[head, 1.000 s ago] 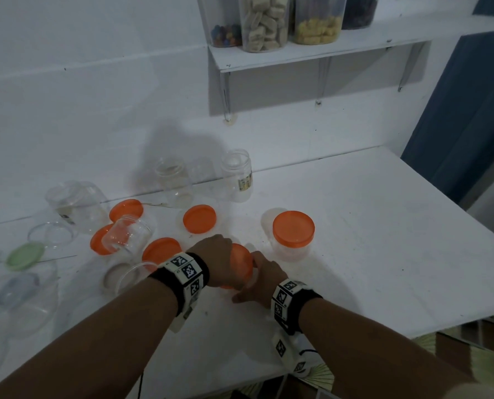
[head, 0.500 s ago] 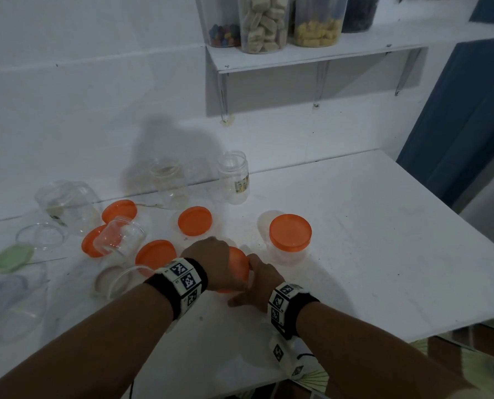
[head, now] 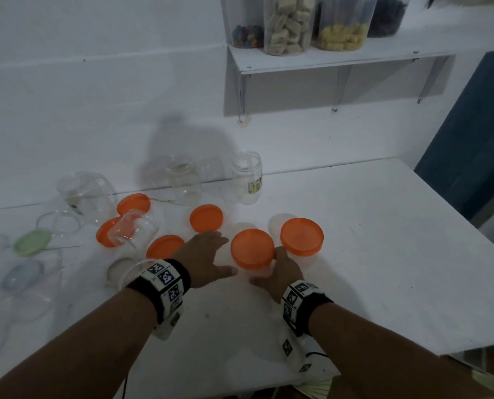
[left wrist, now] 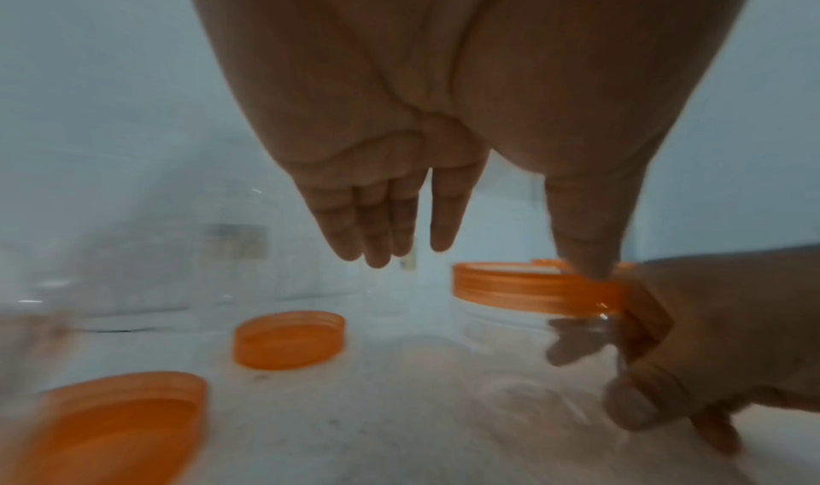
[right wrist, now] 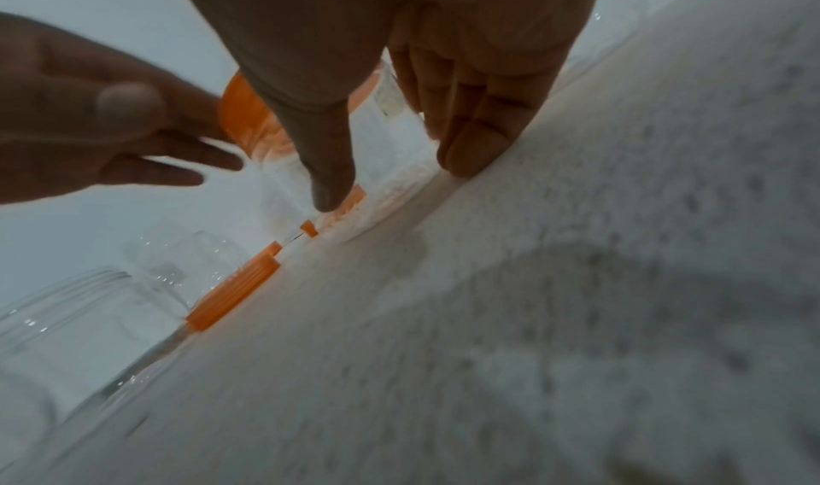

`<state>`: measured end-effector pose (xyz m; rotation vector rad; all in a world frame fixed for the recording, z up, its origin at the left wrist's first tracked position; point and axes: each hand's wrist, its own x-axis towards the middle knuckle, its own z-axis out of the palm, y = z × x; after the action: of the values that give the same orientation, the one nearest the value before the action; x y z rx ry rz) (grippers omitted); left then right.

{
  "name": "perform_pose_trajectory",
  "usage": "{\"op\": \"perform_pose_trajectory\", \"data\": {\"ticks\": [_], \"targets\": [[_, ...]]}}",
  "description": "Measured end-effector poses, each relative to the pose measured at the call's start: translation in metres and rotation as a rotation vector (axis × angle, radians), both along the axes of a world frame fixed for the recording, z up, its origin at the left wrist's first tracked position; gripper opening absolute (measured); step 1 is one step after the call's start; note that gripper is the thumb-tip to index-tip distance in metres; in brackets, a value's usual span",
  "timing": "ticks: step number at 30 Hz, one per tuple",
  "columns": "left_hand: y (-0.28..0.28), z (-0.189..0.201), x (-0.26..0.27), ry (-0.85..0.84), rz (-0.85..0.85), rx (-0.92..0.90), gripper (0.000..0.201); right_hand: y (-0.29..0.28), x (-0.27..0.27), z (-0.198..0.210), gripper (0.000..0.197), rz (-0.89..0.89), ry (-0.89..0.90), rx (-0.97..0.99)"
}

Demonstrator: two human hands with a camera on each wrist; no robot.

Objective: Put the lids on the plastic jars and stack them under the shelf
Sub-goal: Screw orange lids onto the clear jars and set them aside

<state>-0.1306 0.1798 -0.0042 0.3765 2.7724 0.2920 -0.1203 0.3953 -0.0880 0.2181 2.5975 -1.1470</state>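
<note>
A clear plastic jar with an orange lid stands near the middle of the white table. My right hand grips the jar's clear body from the right, thumb in front and fingers behind. My left hand hovers just left of the jar with straight fingers and holds nothing. Its thumb lies close to the lid's rim. A second jar with an orange lid stands just to the right.
Loose orange lids lie to the left among open clear jars, one on its side. A green lid lies far left. The wall shelf carries filled jars.
My left hand has come off the orange lid and moved left, so the whole lid shows. My right hand stays on the jar's body.
</note>
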Motion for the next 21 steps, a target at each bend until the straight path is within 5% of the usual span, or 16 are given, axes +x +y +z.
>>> {"op": "perform_pose_trajectory", "data": {"ticks": [4,9,12,15,21], "targets": [[-0.051,0.013,0.017,0.148,0.176,0.067,0.060,0.003,-0.002,0.003,0.098,-0.052,0.010,0.011],[-0.118,0.034,0.049,0.229,0.412,0.162,0.055,-0.002,0.016,0.003,0.101,-0.134,-0.088,0.019],[-0.162,0.028,0.069,0.202,0.538,0.271,0.054,-0.021,0.038,0.013,0.051,-0.111,-0.020,0.022],[-0.196,0.013,0.084,0.085,0.578,0.280,0.066,-0.064,0.043,0.030,0.011,0.150,0.153,0.074],[-0.200,-0.010,0.087,-0.061,0.389,0.281,0.111,-0.159,-0.019,0.049,0.048,0.541,0.207,0.276]]}}
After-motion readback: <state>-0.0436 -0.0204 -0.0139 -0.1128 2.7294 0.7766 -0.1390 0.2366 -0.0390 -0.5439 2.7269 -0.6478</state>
